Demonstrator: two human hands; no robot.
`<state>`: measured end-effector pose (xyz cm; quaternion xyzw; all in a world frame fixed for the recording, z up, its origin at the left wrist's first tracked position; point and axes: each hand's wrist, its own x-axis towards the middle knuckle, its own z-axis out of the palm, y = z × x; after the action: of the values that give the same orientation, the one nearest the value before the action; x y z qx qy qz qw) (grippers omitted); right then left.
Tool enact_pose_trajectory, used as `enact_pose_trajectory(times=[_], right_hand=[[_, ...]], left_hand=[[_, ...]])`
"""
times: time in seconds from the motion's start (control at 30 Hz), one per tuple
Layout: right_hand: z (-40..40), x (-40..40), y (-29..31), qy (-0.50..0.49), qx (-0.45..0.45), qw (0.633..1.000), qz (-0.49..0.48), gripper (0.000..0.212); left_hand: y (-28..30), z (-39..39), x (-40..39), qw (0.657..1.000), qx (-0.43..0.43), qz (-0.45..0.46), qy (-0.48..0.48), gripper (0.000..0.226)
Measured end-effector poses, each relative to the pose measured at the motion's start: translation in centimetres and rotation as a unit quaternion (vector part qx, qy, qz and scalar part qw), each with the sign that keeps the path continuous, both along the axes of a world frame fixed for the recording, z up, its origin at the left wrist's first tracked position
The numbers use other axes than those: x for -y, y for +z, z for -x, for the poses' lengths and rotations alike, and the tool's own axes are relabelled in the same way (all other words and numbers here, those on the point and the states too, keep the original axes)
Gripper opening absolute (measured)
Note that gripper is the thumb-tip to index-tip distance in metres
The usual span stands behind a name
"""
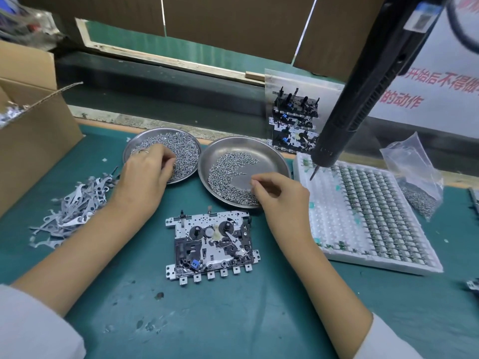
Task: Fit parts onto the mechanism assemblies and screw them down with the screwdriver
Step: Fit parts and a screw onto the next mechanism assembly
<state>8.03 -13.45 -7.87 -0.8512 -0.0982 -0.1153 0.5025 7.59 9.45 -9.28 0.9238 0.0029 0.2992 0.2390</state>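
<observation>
Evidently the screws (228, 174) were tiny, hard and slippery, best pinched by the shank: both hands, left (145, 172) and right (280, 195), had fingers curled into far dishes, any catch hidden, the mechanism (211, 244) lying just nearer.

2 round steel dishes of screws: left dish (134, 147) and right dish (272, 154), both just behind the 1 mechanism assembly (211, 246) lying flat. 2 more assemblies stacked (294, 120) behind-right of it. 1 white parts tray (334, 229), 1 screwdriver (363, 81), 1 cardboard box (31, 120).
</observation>
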Motion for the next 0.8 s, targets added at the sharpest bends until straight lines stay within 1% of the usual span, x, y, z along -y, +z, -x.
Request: enact_pose_trajectory(times=[0.13,0.4,0.67,0.8], right_hand=[[0.14,0.02,0.14,0.002,-0.004,0.999,-0.035,0.011],[0.45,0.14,0.15,0.016,-0.009,0.999,-0.042,0.004],[0.40,0.12,-0.08,0.016,-0.016,0.999,-0.042,0.003],[0.41,0.08,-0.20,0.013,-0.017,0.999,-0.032,0.004]], left_hand=[[-0.01,0.07,0.07,1.000,0.019,-0.014,-0.016,0.005],[-0.22,0.07,-0.09,0.999,0.026,-0.017,-0.039,0.005],[-0.07,0.08,-0.18,1.000,0.017,0.008,0.002,0.010],[-0.07,0.07,-0.16,1.000,0.014,0.009,0.002,0.009]])
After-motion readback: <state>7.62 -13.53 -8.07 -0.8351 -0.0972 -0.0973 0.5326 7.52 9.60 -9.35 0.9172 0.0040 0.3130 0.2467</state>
